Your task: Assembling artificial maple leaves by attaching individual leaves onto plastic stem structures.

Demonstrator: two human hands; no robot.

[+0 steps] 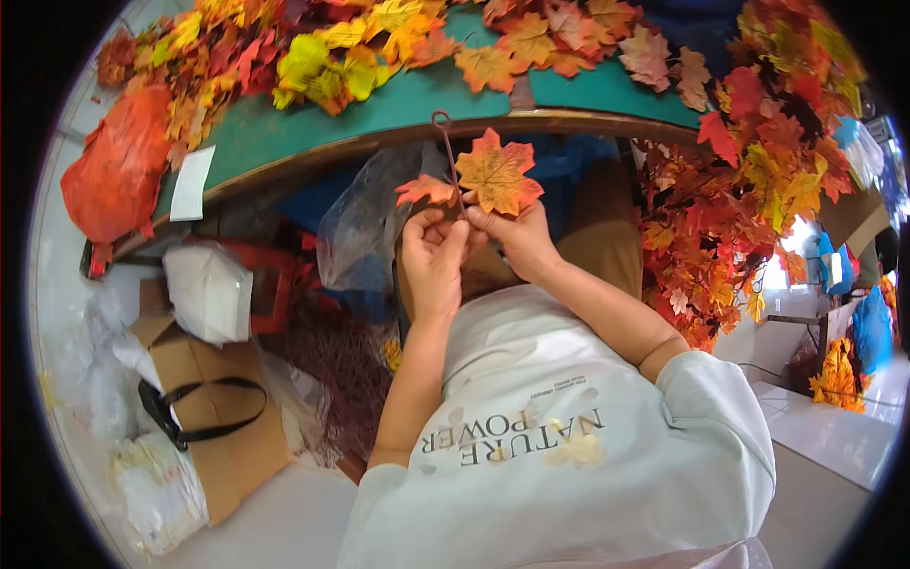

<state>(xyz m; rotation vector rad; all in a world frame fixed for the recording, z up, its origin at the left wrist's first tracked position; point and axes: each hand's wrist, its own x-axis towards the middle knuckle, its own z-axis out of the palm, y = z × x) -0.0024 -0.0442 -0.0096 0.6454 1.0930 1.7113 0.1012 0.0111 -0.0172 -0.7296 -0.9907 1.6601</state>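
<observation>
In front of my body, short of the table edge, my left hand (436, 256) pinches the lower end of a thin brown stem (449, 152) with a small loop at its top. My right hand (519, 239) is closed beside it, its thumb and fingers at the base of an orange-yellow artificial maple leaf (498, 173). A smaller orange-red leaf (427, 191) sticks out to the left of the stem, above my left fingers. Exactly how leaf and stem meet is hidden by my fingertips.
A green-topped table (313, 133) curves across ahead, heaped with artificial autumn leaves (389, 33). More leafy sprays (701, 228) hang at the right. An orange-red bag (118, 166) sits at the left; below are a cardboard box (232, 417) and a pile of brown stems (346, 398).
</observation>
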